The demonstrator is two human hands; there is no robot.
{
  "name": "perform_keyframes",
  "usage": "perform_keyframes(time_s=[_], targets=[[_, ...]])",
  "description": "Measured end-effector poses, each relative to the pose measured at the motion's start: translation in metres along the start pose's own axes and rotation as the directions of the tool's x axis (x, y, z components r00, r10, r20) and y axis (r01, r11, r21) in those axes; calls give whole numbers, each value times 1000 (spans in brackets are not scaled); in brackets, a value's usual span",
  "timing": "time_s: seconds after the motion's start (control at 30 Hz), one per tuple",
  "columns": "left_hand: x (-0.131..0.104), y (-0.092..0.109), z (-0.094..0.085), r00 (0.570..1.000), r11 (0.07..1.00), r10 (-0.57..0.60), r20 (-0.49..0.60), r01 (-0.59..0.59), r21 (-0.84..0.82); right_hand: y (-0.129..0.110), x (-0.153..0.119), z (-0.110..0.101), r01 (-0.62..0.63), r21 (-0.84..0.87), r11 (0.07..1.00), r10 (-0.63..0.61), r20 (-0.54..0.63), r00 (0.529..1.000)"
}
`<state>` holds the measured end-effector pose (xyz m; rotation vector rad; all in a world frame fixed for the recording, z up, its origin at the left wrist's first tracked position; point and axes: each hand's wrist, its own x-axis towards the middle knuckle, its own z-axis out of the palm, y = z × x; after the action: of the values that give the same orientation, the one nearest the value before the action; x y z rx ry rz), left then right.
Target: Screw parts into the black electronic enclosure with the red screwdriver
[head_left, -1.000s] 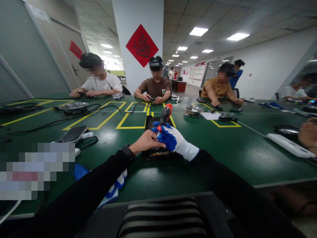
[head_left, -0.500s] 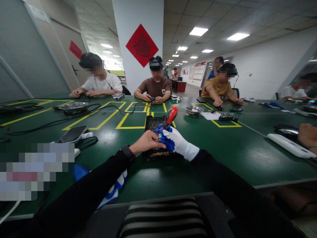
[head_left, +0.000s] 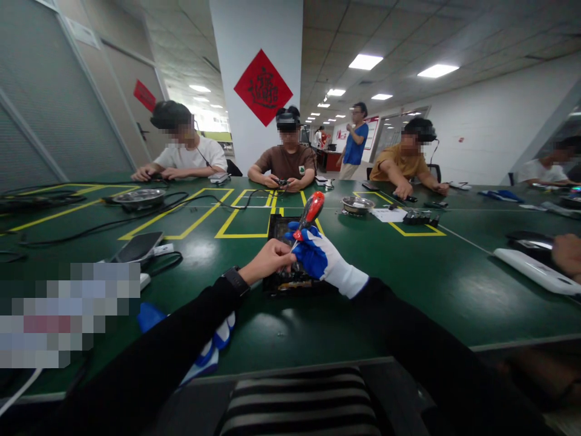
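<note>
In the head view, my right hand (head_left: 324,257), in a white and blue work glove, grips a screwdriver (head_left: 311,212) with a red and black handle. The handle leans up and to the right, and its thin shaft points down to my left hand (head_left: 271,261). That hand is bare, with a dark watch at the wrist, and its fingertips are pinched together at the screwdriver's tip. What they pinch, if anything, is too small to make out. Both hands are over a black open tray-like casing (head_left: 275,286) with parts inside, partly covered by the hands.
A spare blue and white glove (head_left: 206,357) lies beside my left forearm on the green table (head_left: 376,321). A phone (head_left: 138,245) and cables are at the left. Farther off stand metal bowls (head_left: 357,204) and black parts (head_left: 420,218). Several people sit around the table.
My right hand's fingers have loosened and shifted around the screwdriver, which stands slightly steeper. My left hand stays close to its tip. In the background, a person in blue has moved left.
</note>
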<state>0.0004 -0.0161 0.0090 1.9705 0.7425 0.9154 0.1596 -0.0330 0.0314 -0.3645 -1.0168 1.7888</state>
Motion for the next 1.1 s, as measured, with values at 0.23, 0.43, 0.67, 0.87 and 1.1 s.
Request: perform_keyframes(time_s=[0.23,0.43,0.67,0.87,1.1], targets=[[7,0,-1,969,966,-53,-240,-11,-258,-38,13,-21,235,54,970,-221,-184,958],[10,-7,-4,798,994,42,-602,27,105,-49,24,-102,404,-771,492,-790,-202,579],[13,-37,-13,687,976,-96,-720,205,66,-48,17,-155,212,-969,-128,-416,247,875],[13,-38,-10,714,984,-126,-689,177,3,-43,23,-158,214,-963,-166,-278,254,926],[14,-37,-9,727,986,-144,-672,159,-39,-40,18,-159,208,-973,-96,-277,227,934]])
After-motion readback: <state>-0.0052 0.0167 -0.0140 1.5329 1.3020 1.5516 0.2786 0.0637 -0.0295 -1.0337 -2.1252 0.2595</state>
